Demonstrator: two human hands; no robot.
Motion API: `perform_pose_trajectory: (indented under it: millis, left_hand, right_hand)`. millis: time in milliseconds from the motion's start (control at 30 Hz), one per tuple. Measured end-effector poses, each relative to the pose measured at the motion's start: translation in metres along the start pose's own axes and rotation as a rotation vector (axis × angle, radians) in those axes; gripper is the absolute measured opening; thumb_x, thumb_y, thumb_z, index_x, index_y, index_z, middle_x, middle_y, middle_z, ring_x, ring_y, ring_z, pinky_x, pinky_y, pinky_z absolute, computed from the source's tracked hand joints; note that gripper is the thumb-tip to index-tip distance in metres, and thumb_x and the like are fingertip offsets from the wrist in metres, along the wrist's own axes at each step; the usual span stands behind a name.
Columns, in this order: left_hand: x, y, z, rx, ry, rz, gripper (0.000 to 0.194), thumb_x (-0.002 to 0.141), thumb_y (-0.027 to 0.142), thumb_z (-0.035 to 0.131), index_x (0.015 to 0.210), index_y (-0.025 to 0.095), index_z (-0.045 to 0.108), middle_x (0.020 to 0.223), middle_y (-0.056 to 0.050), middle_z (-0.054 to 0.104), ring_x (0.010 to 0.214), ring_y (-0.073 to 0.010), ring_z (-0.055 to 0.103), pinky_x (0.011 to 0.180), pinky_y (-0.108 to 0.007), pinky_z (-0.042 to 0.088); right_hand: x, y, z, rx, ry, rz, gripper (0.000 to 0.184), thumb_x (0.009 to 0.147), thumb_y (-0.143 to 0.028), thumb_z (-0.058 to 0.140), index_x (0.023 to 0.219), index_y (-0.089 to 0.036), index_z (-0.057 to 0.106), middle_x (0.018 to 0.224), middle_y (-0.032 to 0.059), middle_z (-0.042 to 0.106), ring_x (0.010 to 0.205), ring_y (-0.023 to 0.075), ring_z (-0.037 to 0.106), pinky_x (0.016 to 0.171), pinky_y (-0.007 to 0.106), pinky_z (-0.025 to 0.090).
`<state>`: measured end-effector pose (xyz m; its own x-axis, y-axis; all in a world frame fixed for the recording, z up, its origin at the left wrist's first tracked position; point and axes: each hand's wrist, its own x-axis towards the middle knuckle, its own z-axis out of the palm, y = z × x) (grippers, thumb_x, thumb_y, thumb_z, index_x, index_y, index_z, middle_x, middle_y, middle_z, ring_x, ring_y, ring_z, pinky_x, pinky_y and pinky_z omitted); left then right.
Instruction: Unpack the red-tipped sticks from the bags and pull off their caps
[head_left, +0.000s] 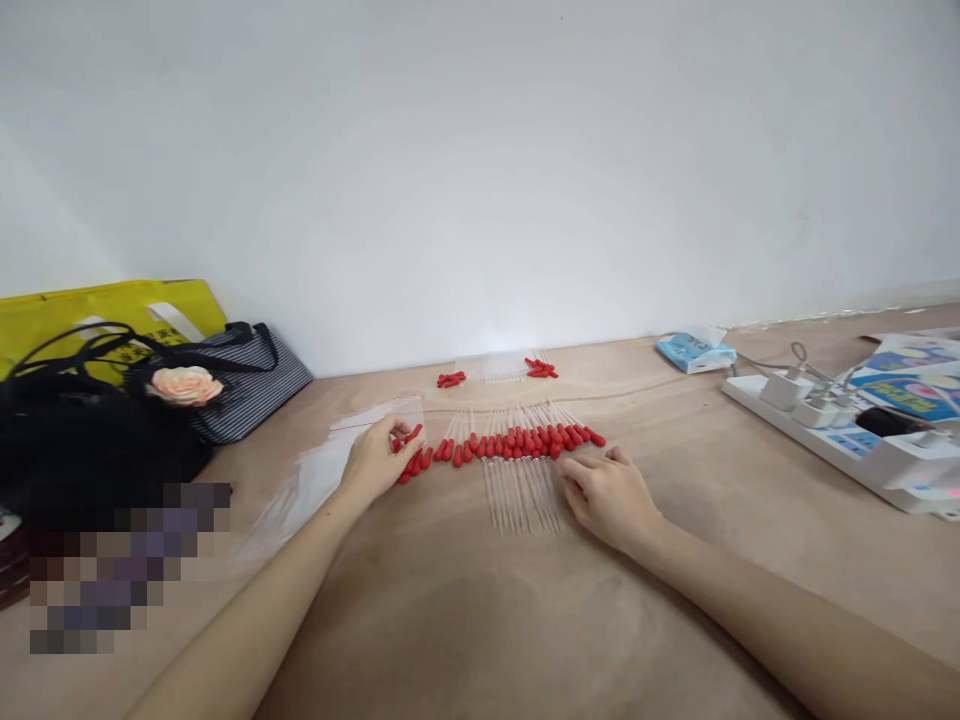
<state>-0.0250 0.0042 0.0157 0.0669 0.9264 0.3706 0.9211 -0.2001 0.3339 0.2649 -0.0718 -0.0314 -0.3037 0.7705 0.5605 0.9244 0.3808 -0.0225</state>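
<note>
My left hand (373, 458) is closed, with a red rubber dropper bulb (413, 434) at its fingertips. More red bulbs lie right beneath those fingers. To the right stretches a row of glass droppers (517, 440), their red bulbs towards me and thin tubes pointing at the wall. Nearer to me lie several bare glass tubes (521, 500), side by side with tips towards me. My right hand (611, 497) rests on the table at the right end of these tubes, fingers curled together. Whether it pinches a tube is hidden.
Clear plastic zip bags (300, 490) lie fanned beneath and left of my left hand. Two small red bulb groups (451, 380) sit near the wall. At right are a tissue pack (694, 352) and a power strip (832, 440) with plugs; bags (247, 385) crowd the left.
</note>
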Motion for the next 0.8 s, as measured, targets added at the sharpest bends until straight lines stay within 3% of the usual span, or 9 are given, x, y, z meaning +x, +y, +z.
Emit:
perform_pose_trajectory:
  millis: [167,300,500,667,800]
  left_hand:
    - [-0.003,0.007,0.008,0.089,-0.049,0.091,0.020,0.072,0.040,0.053,0.073,0.020,0.054,0.074,-0.001,0.063,0.070,-0.0179,0.057,0.059,-0.026,0.039]
    - [-0.005,0.006,0.012,0.206,0.000,0.174,0.022,0.075,0.040,0.050,0.068,0.020,0.056,0.075,-0.003,0.063,0.079,-0.0222,0.055,0.068,-0.032,0.037]
    - [-0.007,0.011,0.013,0.212,0.028,0.157,0.022,0.078,0.037,0.045,0.071,0.021,0.059,0.083,-0.004,0.061,0.086,-0.0235,0.052,0.082,-0.043,0.032]
    - [0.009,0.016,0.022,0.262,-0.117,0.138,0.018,0.075,0.031,0.043,0.073,0.021,0.058,0.100,-0.008,0.059,0.104,-0.0268,0.046,0.094,-0.056,0.016]
    - [0.029,0.021,0.028,0.270,-0.205,0.095,0.019,0.069,0.030,0.047,0.060,0.020,0.059,0.096,-0.009,0.062,0.102,-0.0300,0.048,0.091,-0.058,0.020]
  right_hand:
    - [-0.002,-0.006,-0.002,0.067,-0.062,-0.007,0.019,0.081,-0.021,0.042,0.078,-0.021,0.061,0.073,0.0018,0.062,0.067,0.0140,0.054,0.066,0.031,0.025]
    - [-0.002,-0.007,-0.002,0.103,-0.060,-0.025,0.022,0.084,-0.029,0.041,0.086,-0.022,0.062,0.080,0.0041,0.062,0.081,0.0182,0.052,0.071,0.033,0.028]
    - [-0.002,-0.007,-0.003,0.128,-0.058,-0.055,0.029,0.084,-0.040,0.041,0.095,-0.021,0.061,0.082,0.0056,0.061,0.082,0.0195,0.051,0.074,0.034,0.030]
    - [-0.001,-0.006,-0.005,0.147,-0.059,-0.037,0.042,0.079,-0.054,0.044,0.096,-0.020,0.060,0.084,0.0062,0.061,0.082,0.0207,0.051,0.075,0.036,0.031]
    - [0.000,0.000,-0.001,0.186,-0.038,0.042,0.035,0.083,-0.048,0.040,0.091,-0.021,0.062,0.082,0.0048,0.064,0.080,0.0197,0.053,0.073,0.034,0.032]
